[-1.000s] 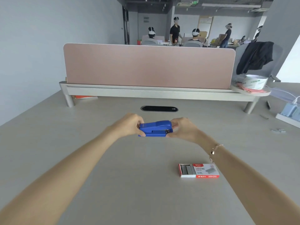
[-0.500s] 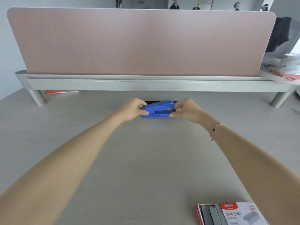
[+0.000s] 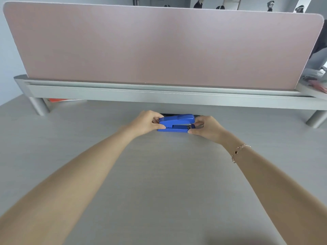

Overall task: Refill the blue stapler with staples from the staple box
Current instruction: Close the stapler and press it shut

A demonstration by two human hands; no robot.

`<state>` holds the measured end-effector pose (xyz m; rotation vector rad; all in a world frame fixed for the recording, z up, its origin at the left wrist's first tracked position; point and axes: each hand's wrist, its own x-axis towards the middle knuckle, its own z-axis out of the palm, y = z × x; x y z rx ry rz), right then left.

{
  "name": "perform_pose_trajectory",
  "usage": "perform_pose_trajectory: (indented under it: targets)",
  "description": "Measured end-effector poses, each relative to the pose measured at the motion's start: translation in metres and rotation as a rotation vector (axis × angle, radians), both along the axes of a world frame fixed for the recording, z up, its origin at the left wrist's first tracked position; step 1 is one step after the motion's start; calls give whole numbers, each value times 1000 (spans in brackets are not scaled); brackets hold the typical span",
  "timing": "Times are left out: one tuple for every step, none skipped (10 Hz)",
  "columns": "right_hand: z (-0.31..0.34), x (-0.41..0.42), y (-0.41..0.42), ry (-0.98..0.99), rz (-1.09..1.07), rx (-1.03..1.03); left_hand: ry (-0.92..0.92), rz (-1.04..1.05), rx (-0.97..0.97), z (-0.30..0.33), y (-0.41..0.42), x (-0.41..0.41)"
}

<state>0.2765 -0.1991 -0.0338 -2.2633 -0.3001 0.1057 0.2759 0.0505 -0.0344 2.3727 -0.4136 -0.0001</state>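
The blue stapler (image 3: 176, 122) rests flat on the grey desk (image 3: 159, 174), far from me near the divider. My left hand (image 3: 147, 122) pinches its rear end between thumb and fingers. My right hand (image 3: 206, 128) grips the front end, fingertips at the metal nose where a bit of silver shows. The stapler's top arm looks closed down. The staple box is out of view.
A pink divider panel (image 3: 159, 46) on a grey metal rail (image 3: 159, 97) stands just behind the stapler. A dark cable slot (image 3: 165, 114) peeks out behind it. Rail legs (image 3: 39, 107) stand at left and right. An orange item (image 3: 58, 99) lies under the rail.
The camera has moved closer and tilted, so the staple box has dropped out of view at the bottom. Both hands stay on the stapler in the same spot on the desk.
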Motion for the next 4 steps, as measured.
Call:
perform_pose_trajectory:
  targets:
    - [1,0,1,21,-3,34,-9,0,9,2,-3,-2]
    - [-2,0,1,38,-7,54,16,33,32,3,-5,-5]
    - [-4,0,2,26,-7,36,63,56,19,4,-4,-2]
    - [-11,-9,10,-2,-63,23,133,90,-46,1,0,-10]
